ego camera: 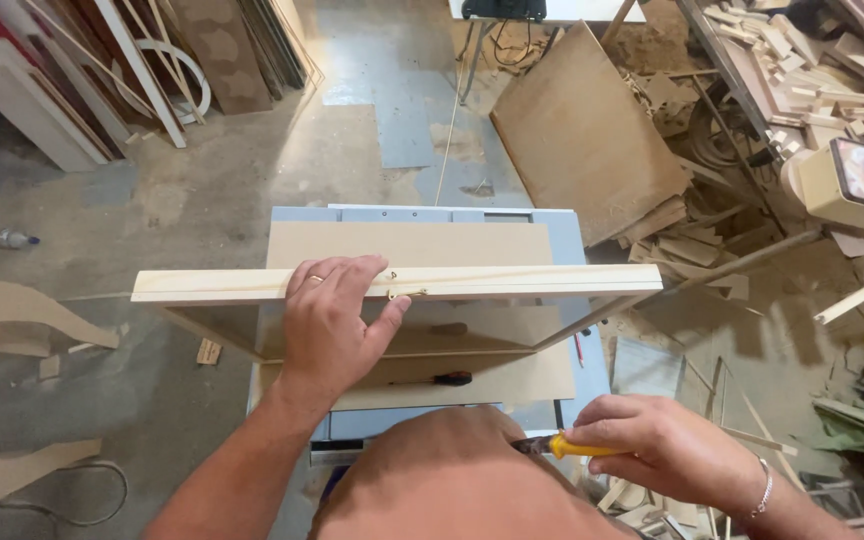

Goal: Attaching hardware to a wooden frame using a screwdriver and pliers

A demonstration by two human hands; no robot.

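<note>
- Two hands busy: left hand [335, 318] laid flat over the top edge of the pale wood frame [397, 283], fingers spread, thumb hooked down the near face.
- Frame stands on edge on the brown board [407, 243] atop the grey-blue table [570, 235], mid-scene; its side rails angle down toward the person.
- Right hand [652, 440], near right, fingers pressed together round the yellow-handled tool [572, 446]. Tip is dark, points left, close to the person's body; can't tell what kind of tool.
- Small mark or hardware on the top rail just right of the left fingers; too small to identify.
- Red-handled tool [449, 379] lies on the board under the frame.
- Risk: frame is balanced on its edge and held by one palm only, so a sideways push could tip or rack it.
- Risk: tool tip sits near the torso; a slip would drive it inward.
- Floor right is thick with offcuts [697, 240]: a trip hazard.
</note>
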